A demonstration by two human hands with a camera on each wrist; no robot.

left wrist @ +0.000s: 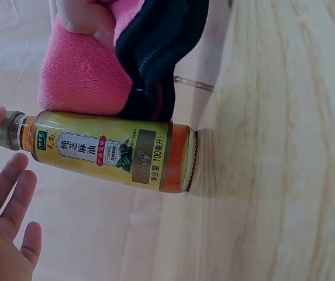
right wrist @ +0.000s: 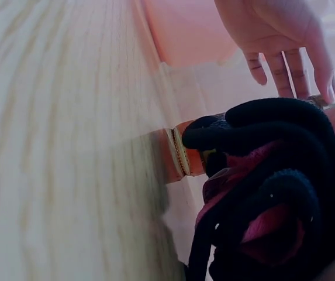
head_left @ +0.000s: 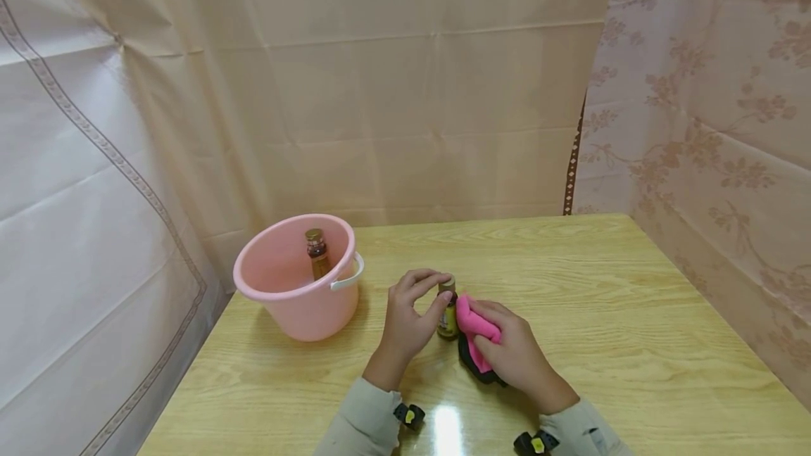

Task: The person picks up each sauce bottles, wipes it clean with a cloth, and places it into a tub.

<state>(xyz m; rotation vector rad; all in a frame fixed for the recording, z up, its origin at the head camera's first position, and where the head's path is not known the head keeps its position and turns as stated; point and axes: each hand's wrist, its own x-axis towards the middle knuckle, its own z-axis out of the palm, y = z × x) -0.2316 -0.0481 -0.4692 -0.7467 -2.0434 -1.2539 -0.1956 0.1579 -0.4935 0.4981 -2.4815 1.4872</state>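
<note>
A small sesame oil bottle [left wrist: 100, 149] with a yellow label and gold cap stands upright on the table. My left hand [head_left: 408, 312] pinches it by the cap between thumb and fingers; the other fingers are spread beside the neck. My right hand [head_left: 516, 350] grips a folded pink and black cloth [head_left: 476, 333], its pink side against the bottle's side. In the right wrist view the bunched cloth [right wrist: 272, 175] covers most of the bottle, leaving its base [right wrist: 182, 152] showing.
A pink bucket [head_left: 313, 312] with a white handle [head_left: 348, 274] stands to the left on the wooden table [head_left: 608, 315]. Inside it leans another gold-capped bottle [head_left: 318, 253]. Patterned cloth curtains [head_left: 405, 90] enclose the table at the back and sides.
</note>
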